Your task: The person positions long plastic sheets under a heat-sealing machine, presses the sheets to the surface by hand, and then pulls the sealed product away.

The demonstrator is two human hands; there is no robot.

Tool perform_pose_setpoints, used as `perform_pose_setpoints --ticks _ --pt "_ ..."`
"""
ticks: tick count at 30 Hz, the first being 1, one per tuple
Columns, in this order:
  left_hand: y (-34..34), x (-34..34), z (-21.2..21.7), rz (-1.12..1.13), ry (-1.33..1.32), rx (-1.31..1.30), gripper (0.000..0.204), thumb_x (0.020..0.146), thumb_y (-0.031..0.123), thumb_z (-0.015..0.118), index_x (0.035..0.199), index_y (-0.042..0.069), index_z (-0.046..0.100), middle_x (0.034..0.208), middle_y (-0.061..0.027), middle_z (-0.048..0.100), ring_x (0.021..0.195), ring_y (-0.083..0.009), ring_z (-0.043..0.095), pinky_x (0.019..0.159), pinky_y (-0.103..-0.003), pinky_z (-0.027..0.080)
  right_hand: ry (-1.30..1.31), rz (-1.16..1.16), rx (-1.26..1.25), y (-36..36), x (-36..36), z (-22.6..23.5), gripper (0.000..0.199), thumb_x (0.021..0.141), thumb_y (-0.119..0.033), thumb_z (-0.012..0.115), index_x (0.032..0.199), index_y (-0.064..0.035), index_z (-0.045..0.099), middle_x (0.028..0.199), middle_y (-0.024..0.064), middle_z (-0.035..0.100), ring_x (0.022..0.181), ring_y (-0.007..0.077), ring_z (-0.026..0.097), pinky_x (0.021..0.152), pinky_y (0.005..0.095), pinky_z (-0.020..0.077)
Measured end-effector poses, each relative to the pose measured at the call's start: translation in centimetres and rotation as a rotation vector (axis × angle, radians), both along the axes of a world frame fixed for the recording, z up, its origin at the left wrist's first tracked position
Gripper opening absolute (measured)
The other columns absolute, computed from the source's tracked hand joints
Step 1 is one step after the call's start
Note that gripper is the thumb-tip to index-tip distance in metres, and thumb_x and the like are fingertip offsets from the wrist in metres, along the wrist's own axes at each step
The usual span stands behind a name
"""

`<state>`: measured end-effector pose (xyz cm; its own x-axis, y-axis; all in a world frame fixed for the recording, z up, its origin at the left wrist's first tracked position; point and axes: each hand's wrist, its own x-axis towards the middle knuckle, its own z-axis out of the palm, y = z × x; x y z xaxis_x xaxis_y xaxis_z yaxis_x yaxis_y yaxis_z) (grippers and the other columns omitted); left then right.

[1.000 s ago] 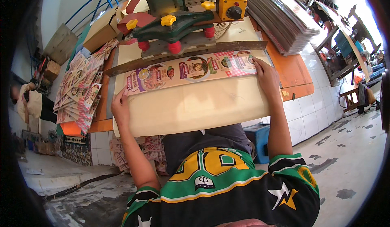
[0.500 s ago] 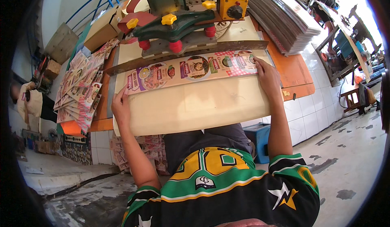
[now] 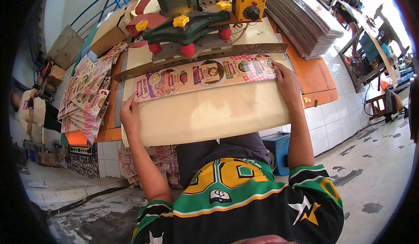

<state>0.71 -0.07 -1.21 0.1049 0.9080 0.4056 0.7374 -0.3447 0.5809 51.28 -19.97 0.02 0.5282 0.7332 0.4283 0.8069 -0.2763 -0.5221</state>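
Note:
A long printed strip point(image 3: 187, 80) with food pictures and a red checked pattern lies across a cream sheet point(image 3: 209, 113). Its far edge runs along the long metal bar point(image 3: 257, 49) of a press with a green arm point(image 3: 187, 33). My left hand point(image 3: 130, 115) pinches the strip's left end, its thumb on top. At the right end, my right hand point(image 3: 288, 84) grips the strip with its thumb over the corner. Fingers of both hands are partly hidden underneath. The bar hides whatever lies directly under it.
Printed pieces point(image 3: 85, 97) lie heaped at the table's left, beside a cardboard box point(image 3: 109, 31). Tall flat sheets point(image 3: 301, 19) are stacked at the back right. A yellow control box point(image 3: 248, 6) sits by the press. A blue bin point(image 3: 279, 150) stands below; two people are farther off.
My hands and the strip hold practically the same place. At the far left, the other person's arm has shifted slightly.

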Motion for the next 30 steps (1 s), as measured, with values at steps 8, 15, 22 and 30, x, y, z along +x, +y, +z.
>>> perform_pose_setpoints --ticks 8,15,22,30 --pt "-0.23 0.06 0.20 -0.007 0.000 -0.007 0.031 0.104 0.018 0.060 0.132 0.016 0.073 0.093 -0.0163 0.063 0.084 -0.0312 0.063 0.082 -0.040 0.051 0.021 -0.022 -0.043 0.00 -0.27 0.48 0.030 0.103 -0.028 0.057 0.125 -0.0138 0.074 0.109 0.0178 0.075 0.101 0.0375 0.070 0.088 0.0463 0.0518" --pt "-0.14 -0.04 0.06 -0.003 0.001 0.019 0.030 0.105 0.020 0.059 0.132 0.017 0.073 0.091 -0.0159 0.061 0.084 -0.0313 0.062 0.082 -0.040 0.050 -0.012 -0.008 -0.037 0.04 -0.07 0.17 0.033 0.106 -0.031 0.055 0.128 -0.0138 0.073 0.112 0.0163 0.075 0.102 0.0373 0.070 0.088 0.0433 0.0531" --pt "-0.09 -0.02 0.08 -0.005 0.021 0.035 0.030 0.106 0.023 0.059 0.131 0.017 0.074 0.090 -0.0160 0.061 0.084 -0.0314 0.062 0.083 -0.040 0.050 -0.002 -0.001 -0.027 0.00 -0.03 0.14 0.032 0.104 -0.028 0.056 0.127 -0.0141 0.073 0.110 0.0170 0.075 0.101 0.0375 0.070 0.088 0.0458 0.0524" --pt "-0.15 0.07 0.07 0.007 -0.016 0.012 0.030 0.105 0.024 0.060 0.130 0.017 0.074 0.091 -0.0158 0.062 0.085 -0.0312 0.063 0.083 -0.040 0.050 -0.011 0.000 -0.033 -0.02 -0.05 0.21 0.032 0.106 -0.030 0.055 0.127 -0.0140 0.073 0.110 0.0170 0.075 0.100 0.0375 0.071 0.087 0.0446 0.0528"
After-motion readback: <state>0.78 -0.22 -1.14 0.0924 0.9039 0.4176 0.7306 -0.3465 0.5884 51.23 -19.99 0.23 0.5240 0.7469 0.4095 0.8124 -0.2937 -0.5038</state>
